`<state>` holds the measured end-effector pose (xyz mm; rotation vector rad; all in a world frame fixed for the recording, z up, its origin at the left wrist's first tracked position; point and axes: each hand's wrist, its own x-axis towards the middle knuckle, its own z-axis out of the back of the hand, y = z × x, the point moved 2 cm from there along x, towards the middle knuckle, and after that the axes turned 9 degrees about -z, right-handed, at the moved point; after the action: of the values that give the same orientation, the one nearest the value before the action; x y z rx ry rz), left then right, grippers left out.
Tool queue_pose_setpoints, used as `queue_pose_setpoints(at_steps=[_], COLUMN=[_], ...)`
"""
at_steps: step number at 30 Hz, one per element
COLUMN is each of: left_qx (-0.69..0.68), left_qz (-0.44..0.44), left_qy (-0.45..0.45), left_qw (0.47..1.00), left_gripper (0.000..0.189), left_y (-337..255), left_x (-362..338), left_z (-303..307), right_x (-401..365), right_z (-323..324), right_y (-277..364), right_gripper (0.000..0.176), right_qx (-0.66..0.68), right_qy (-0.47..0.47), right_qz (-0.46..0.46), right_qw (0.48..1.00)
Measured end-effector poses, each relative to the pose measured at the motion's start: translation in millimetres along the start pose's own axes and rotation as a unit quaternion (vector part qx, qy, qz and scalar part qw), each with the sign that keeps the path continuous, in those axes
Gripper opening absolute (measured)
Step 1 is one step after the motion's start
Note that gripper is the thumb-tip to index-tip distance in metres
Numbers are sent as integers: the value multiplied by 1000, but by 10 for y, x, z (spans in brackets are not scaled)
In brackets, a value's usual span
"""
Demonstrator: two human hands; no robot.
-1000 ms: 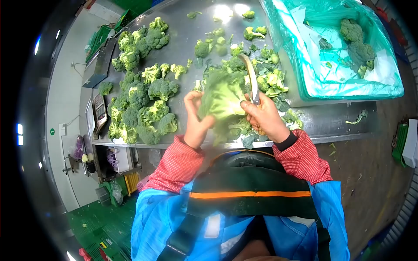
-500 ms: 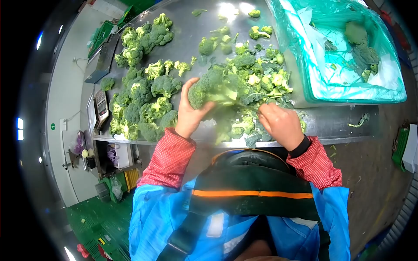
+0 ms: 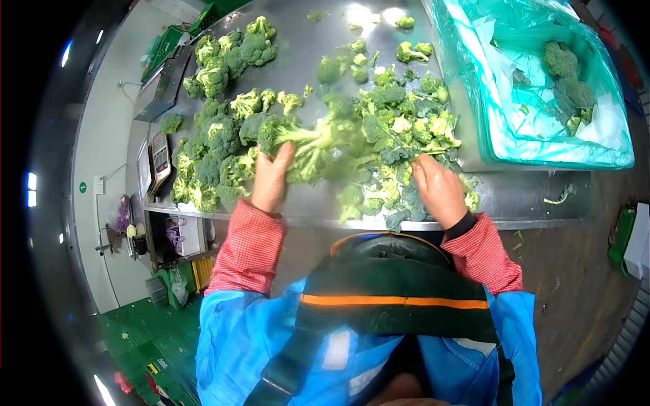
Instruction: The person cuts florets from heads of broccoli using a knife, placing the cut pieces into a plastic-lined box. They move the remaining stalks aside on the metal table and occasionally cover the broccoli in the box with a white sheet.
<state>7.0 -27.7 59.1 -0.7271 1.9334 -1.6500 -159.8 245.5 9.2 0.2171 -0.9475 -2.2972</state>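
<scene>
My left hand (image 3: 271,179) is closed around a broccoli floret (image 3: 308,141), its pale cut stalk pointing right and its head at the left. Part of the fingers is hidden behind it. My right hand (image 3: 439,191) is closed at the edge of a heap of broccoli trimmings (image 3: 413,125), leaves and small bits. What its fingers grip is too small or hidden to make out. Trimmed broccoli heads (image 3: 217,142) lie piled just left of my left hand, with another cluster (image 3: 237,57) farther back.
A large bin lined with green plastic (image 3: 501,152) stands right of the heap, broccoli pieces inside. The steel table (image 3: 501,196) ends just before my body. A calculator-like scale (image 3: 160,157) sits at the left edge. Green crates (image 3: 152,352) lie below left.
My left hand has moved left with the broccoli floret, to beside the pile of heads. The right hand has shifted only slightly and stays closed by the trimmings.
</scene>
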Motion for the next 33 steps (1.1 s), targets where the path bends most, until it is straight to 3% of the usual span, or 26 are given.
queue_pose_setpoints(at_steps=[1,5,9,13,14,17,18,21,23,24,27,29,31,33], left_qx=[-63,-200,-218,-221,-200,-103,-49,-37,-19,34,-21,-101,-146,-104], left_qz=[66,154,221,239,219,185,207,-80,-70,11,10,74,15,-5], left_qy=[4,39,70,49,53,-56,-158,-29,-49,-20,-95,-196,-228,-340], left_qw=[996,967,948,944,954,976,964,996,996,999,995,973,963,935], left_gripper=[53,54,53,52,56,60,62,58,56,53,61,74,80,79], left_y=[76,261,362,354,304,238,342,-207,-339,-221,256,212,201,19], left_x=[-28,-204,-354,-428,-426,-538,-584,-481,-364,-280,-97,-35,120,236], left_z=[-34,-401,-618,-707,-721,-784,-663,-344,-99,122,377,645,1149,1633], right_x=[-1,-63,-14,65,74,-6,-35,-98,-162,-175,-21,-58,-103,-127], right_z=[7,48,-22,-96,-106,-221,-255,-277,-202,-190,-227,-264,-241,-250], right_y=[100,420,522,359,259,129,89,-541,-354,-164,146,34,-30,-32], right_gripper=[15,12,15,18,18,19,15,11,11,11,13,12,12,13], right_qx=[7,-29,-92,-125,-140,-117,-98,-105,-34,-2,32,28,31,10], right_qy=[-14,-69,-71,-68,-62,-66,-49,-50,-33,-22,11,27,34,68], right_qz=[9,114,154,131,124,126,102,-36,-36,-30,10,8,-5,-14], right_qw=[1000,991,981,981,980,983,989,993,998,999,999,999,999,998])
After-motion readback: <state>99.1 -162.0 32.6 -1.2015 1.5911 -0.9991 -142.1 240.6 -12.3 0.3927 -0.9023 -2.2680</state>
